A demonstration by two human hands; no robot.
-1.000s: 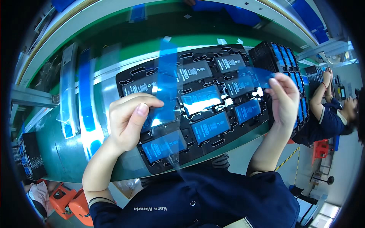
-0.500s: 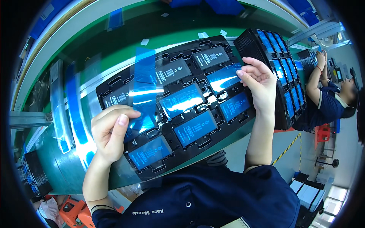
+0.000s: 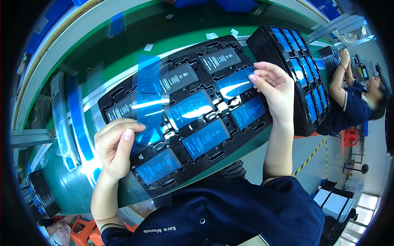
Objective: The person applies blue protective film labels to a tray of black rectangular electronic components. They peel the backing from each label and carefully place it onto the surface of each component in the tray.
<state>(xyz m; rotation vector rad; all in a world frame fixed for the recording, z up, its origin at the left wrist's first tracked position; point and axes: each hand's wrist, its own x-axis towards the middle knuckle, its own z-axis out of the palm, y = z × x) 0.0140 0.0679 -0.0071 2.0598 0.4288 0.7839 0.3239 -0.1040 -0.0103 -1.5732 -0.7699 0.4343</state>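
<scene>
Flat dark battery packs, among them a battery (image 3: 205,139), lie in the pockets of a black moulded tray (image 3: 242,47) on the bench before me; several carry shiny blue film. My right hand (image 3: 277,84) pinches the right end of a blue film (image 3: 234,85) over a battery in the middle row. My left hand (image 3: 115,147) is closed in a pinch at the tray's left, fingertips at the edge of another blue film (image 3: 151,133). A clear strip with a blue band (image 3: 149,82) lies across the tray beside this hand. The exact left grip is partly hidden.
A tall stack of black trays (image 3: 283,78) with blue-covered batteries stands right of my tray. Clear and blue film strips (image 3: 84,123) lie along the left of the green bench (image 3: 69,188). A co-worker (image 3: 349,98) works at the far right. Orange stools (image 3: 80,229) stand below left.
The whole view has shifted slightly, so tray and stack appear a little farther left. Both hands keep nearly the same pinching pose and place over the tray.
</scene>
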